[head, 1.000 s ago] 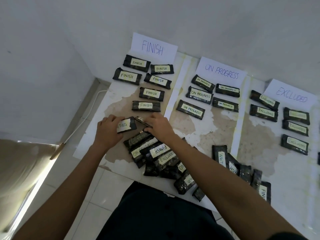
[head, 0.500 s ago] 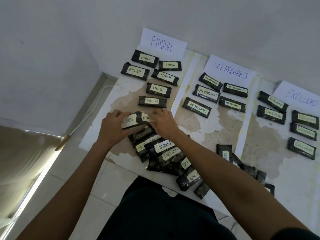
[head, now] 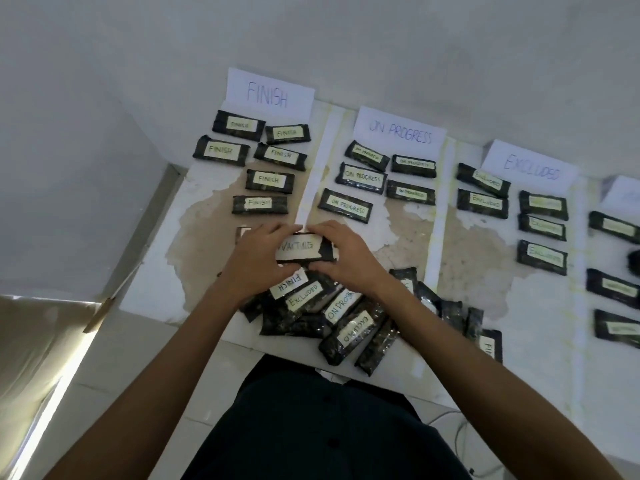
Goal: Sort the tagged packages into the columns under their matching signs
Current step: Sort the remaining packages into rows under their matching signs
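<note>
Item: one dark, foil-wrapped rectangular package with a pale paper tag reading WAITING. A second ago the left hand held it alone and further left; it is now pinched at both ends, the right hand having joined, and sits level just beyond the unsorted heap of dark packages, below the gap between the white FINISH sign and ON PROGRESS sign. It matches neither, so its column is probably the far-right one under an unreadable white sign, well apart.
</note>
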A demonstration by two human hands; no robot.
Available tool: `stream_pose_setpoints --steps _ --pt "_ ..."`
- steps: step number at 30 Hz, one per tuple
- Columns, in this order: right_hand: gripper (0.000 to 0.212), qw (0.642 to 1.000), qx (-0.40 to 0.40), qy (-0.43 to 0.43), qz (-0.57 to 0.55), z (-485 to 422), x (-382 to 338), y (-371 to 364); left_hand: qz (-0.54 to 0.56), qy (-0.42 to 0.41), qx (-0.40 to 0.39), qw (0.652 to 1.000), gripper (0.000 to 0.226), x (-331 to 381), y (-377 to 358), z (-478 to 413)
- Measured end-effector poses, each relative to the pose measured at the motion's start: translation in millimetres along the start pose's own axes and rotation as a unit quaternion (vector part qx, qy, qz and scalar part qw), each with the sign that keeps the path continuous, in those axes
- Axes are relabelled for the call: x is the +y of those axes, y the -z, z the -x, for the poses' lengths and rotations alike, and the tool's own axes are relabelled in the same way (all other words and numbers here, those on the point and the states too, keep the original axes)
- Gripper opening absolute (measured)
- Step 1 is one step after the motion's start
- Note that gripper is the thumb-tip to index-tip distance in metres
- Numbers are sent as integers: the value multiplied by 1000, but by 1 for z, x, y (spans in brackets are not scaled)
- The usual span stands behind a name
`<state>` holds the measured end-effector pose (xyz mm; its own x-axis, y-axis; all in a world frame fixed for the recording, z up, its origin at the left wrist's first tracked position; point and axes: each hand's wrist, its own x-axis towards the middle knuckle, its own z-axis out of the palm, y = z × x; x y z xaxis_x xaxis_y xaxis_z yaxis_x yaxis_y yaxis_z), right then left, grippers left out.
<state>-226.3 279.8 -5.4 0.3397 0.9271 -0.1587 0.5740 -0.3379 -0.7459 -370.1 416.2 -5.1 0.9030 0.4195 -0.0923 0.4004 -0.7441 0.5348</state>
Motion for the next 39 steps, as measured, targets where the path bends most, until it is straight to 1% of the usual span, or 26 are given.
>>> stream_pose_setpoints --steps 3,5,9,12,14,16,20,24,28,34,39 --pt "65 998 48 -25 -26 25 16 27 34 6 -6 999 69 26 -1 -8" --pt "64 998 57 -32 -12 43 28 46 63 10 -24 998 68 46 -5 -12" --pt "61 996 63 -28 63 77 44 78 76 -30 -34 996 63 90 -24 -25" --pt "59 984 76 -28 158 100 59 96 85 -47 -49 994 63 126 -42 -36" --pt "57 978 96 -30 184 116 73 105 89 -58 -55 993 62 146 -56 -43" --pt "57 975 112 -40 186 133 88 113 87 -68 -62 992 62 165 -71 -49" --pt "58 971 125 -78 187 165 120 132 89 -98 -103 986 67 200 -98 -61" --pt "60 966 140 -114 187 199 154 152 72 -100 -147 981 71 231 -126 -71" --pt "60 958 149 -161 186 241 192 174 64 -128 -169 975 68 264 -158 -82" --pt "60 943 157 -203 212 306 243 200 59 -170 -196 964 61 314 -211 -91" --pt "60 930 135 -255 228 359 285 210 42 -191 -235 952 58 351 -260 -93"
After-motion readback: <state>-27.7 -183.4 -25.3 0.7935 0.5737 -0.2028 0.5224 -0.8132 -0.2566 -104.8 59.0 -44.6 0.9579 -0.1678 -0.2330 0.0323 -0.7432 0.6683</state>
